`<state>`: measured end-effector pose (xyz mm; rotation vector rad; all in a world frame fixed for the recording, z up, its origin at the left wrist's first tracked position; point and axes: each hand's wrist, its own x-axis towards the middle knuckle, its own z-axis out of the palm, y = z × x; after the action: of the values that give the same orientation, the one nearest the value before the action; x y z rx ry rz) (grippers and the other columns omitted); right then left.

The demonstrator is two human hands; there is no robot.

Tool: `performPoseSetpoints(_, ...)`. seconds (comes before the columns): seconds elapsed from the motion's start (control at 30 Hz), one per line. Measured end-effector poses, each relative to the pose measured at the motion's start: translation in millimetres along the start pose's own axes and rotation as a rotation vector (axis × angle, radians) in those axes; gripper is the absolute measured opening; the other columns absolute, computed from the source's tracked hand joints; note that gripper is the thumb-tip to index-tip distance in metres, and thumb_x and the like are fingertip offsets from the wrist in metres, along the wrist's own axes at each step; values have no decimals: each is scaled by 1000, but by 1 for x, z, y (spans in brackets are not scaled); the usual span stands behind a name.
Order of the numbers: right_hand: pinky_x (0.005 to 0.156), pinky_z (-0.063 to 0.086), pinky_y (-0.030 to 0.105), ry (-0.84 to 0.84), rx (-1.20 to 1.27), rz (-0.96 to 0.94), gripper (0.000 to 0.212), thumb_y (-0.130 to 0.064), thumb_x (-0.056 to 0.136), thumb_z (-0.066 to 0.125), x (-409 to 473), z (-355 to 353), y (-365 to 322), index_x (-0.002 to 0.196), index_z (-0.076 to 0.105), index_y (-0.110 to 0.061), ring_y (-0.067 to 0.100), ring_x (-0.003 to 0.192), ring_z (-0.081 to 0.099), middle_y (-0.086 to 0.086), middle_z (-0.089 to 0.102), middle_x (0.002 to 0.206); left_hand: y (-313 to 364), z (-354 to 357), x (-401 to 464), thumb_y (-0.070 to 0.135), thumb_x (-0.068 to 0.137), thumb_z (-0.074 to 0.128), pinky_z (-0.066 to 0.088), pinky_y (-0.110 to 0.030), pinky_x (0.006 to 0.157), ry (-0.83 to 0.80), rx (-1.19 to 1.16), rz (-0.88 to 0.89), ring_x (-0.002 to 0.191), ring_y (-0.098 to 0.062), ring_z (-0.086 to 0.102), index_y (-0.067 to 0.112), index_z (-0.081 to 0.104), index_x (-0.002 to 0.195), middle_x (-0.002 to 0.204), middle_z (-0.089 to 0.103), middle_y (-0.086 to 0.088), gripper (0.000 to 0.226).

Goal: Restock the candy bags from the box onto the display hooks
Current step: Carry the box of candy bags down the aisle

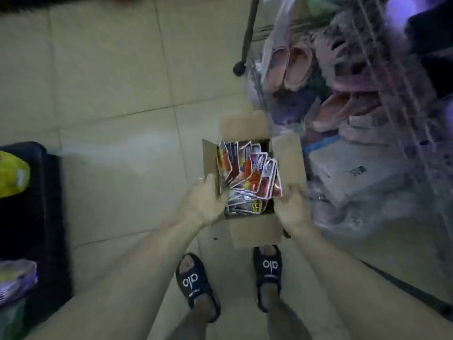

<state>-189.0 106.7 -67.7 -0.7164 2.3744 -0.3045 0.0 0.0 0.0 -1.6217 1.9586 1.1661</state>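
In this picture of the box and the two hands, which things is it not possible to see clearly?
- Head view: print on the candy bags is too small and blurred to read.
- The box bottom is hidden under the bags, so the count is unknown.
- Display hooks: none can be made out; the wire rack at right is blurred.
- Left hand and right hand: fingers blurred at the box sides, so the grip is unclear.

Bare floor (110,99) lies open from nine to twelve o'clock of the box (256,231). At one to four o'clock a wire rack (392,99) packed with slippers (291,67) crowds its right flap. A dark bin (49,204) stands well apart at nine o'clock. Both sandalled feet (267,268) stand at six.
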Motion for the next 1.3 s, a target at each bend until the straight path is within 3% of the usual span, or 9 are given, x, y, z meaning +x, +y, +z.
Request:
performPoseSetpoints(0.23,91,53,42,-125,-159,31,50,-20,85,69,61,51,40,131,53,-12,42,117,61,19,61,131,-29,62,72,58,95,62,39,-41,107,-14,-137,-181,138,-37,43,1,39,144,150,39,-21,79)
performPoseSetpoints(0.37,82,53,37,-131,-100,-21,43,-14,87,69,75,72,46,129,58,-17,37,103,68,13,71,115,-41,79,98,53,86,78,42,-40,108,-24,-315,-246,139,-36,45,4,36,147,152,39,-19,89)
performPoseSetpoints(0.6,69,52,34,-134,-190,-49,52,-2,89,67,89,77,58,138,55,-17,31,79,65,13,73,95,-45,91,123,45,92,74,47,-34,102,-101,-535,-233,121,-26,60,19,39,151,145,59,-5,73)
performPoseSetpoints(0.7,75,57,40,-156,-166,-65,44,-6,91,66,98,77,58,134,58,-15,37,86,69,15,74,98,-43,84,119,70,88,64,40,-41,115,-235,-851,-235,120,-15,57,33,38,154,142,59,8,80)
performPoseSetpoints(0.8,77,58,41,-169,-163,-106,43,-6,92,67,98,77,58,133,59,-16,38,90,70,15,75,100,-53,81,116,62,88,69,33,-37,116,-361,-1030,-212,112,-1,56,38,43,143,131,60,17,66)
performPoseSetpoints(0.93,81,59,46,-199,-124,-118,44,-1,90,68,95,77,65,131,60,-13,38,91,70,15,75,99,-72,99,114,10,68,80,37,-37,120,-425,-949,-136,133,-12,52,44,25,153,142,55,10,106)
performPoseSetpoints(1.0,84,58,46,-218,-85,-59,32,-2,91,65,95,79,66,121,64,-12,36,92,69,14,74,98,-72,108,112,-7,81,75,51,-12,94,-371,-816,-99,118,-3,58,43,14,155,136,57,12,107)
performPoseSetpoints(1.13,81,54,42,-213,-31,16,9,-7,95,60,95,82,64,90,64,-12,39,92,67,17,71,90,-58,120,115,26,102,61,48,-27,77,-61,-449,-58,107,-29,68,32,15,161,133,68,-7,75)
performPoseSetpoints(1.3,75,42,34,-202,-78,10,19,-2,96,53,92,84,62,110,66,-5,33,88,60,22,70,99,-53,128,125,30,101,56,50,-36,78,-32,-282,-192,89,-34,62,31,22,153,121,70,-17,62)
